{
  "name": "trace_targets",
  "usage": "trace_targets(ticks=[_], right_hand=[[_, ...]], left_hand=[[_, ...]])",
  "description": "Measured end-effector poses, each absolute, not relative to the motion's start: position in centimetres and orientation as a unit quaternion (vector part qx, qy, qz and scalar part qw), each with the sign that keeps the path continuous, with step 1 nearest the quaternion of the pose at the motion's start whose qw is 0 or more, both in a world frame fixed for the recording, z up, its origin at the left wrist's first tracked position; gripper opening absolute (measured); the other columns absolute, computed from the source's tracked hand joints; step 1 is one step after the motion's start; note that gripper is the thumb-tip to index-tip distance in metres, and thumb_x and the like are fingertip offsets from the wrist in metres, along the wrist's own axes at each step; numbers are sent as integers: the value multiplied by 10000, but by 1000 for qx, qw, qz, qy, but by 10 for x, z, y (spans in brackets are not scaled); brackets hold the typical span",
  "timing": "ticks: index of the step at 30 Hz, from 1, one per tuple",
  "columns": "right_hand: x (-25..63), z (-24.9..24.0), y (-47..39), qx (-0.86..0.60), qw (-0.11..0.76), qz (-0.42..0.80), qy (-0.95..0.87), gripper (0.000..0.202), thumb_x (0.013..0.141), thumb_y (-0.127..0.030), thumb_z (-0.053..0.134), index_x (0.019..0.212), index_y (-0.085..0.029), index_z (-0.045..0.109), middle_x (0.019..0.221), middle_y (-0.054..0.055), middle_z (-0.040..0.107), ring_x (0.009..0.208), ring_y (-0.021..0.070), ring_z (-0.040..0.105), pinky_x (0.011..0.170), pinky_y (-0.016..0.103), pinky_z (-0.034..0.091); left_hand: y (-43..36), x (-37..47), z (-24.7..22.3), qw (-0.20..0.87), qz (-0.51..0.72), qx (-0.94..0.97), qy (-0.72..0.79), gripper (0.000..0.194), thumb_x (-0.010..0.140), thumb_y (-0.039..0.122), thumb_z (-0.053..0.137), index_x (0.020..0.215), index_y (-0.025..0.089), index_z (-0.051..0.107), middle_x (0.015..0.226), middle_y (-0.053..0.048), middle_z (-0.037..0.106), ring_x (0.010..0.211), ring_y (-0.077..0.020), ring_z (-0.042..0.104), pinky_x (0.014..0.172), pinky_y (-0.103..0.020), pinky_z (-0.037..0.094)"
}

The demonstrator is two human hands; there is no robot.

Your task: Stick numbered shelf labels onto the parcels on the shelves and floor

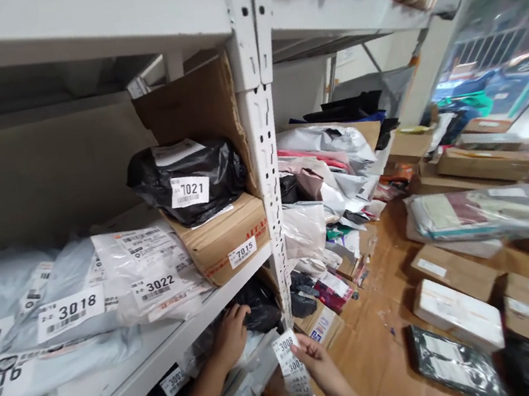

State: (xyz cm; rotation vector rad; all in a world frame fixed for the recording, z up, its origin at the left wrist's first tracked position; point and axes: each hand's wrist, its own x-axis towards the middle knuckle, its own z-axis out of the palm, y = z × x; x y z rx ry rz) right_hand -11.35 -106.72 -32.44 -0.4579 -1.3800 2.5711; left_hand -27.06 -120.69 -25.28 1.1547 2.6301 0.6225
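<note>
My left hand (233,332) reaches onto the lower shelf, under the middle one. Its fingers are bent against a black plastic parcel (261,305); whether they grip it is hard to tell. To its right, my right hand (312,355) pinches a strip of white number labels (293,369), which hangs down and shows 3008 near the top. Below my left hand lie more bagged parcels, one a dark parcel with a label (173,381). Above, on the middle shelf, a black parcel labelled 7021 (189,187) rests on a cardboard box labelled 7015 (230,237).
A white metal post (265,157) stands just above my hands. Grey and white bags, including one labelled 3022 (153,277), line the middle shelf (136,375). Boxes and bags, such as a white box (459,314), lie on the brown floor (385,347) at right.
</note>
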Motion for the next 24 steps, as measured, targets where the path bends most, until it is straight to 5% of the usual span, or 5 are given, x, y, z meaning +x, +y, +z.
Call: trace_targets(ticks=[4,8,19,24], right_hand=[[-154,-326,-1074,-173,154,857,-460,416,620,-564,715,767,-182,644,609,3,643,543,156,560,547,264,411],[-193,-327,-1083,-195,195,843,-461,472,624,-629,666,706,-166,625,570,-4,609,524,143,524,526,253,393],[-229,-328,-1091,-278,271,774,-501,568,512,-729,639,493,-192,455,437,-62,393,455,84,303,455,231,266],[-230,-335,-1086,-282,267,758,-525,563,511,-711,656,440,-194,446,403,-54,396,420,88,319,432,239,268]], left_hand=[[-1193,-281,-252,123,248,341,898,223,872,214,344,1003,218,524,924,-21,609,890,-155,586,820,-264,461],[-1180,-288,-254,138,242,327,903,295,899,372,334,835,202,566,830,-13,599,809,-151,589,742,-238,451],[-1174,-283,-244,77,173,346,919,80,865,243,491,868,206,561,889,-28,642,883,-176,584,782,-256,406],[-1166,-287,-252,55,133,343,928,104,886,214,467,848,181,558,902,-50,625,883,-177,577,793,-258,405]])
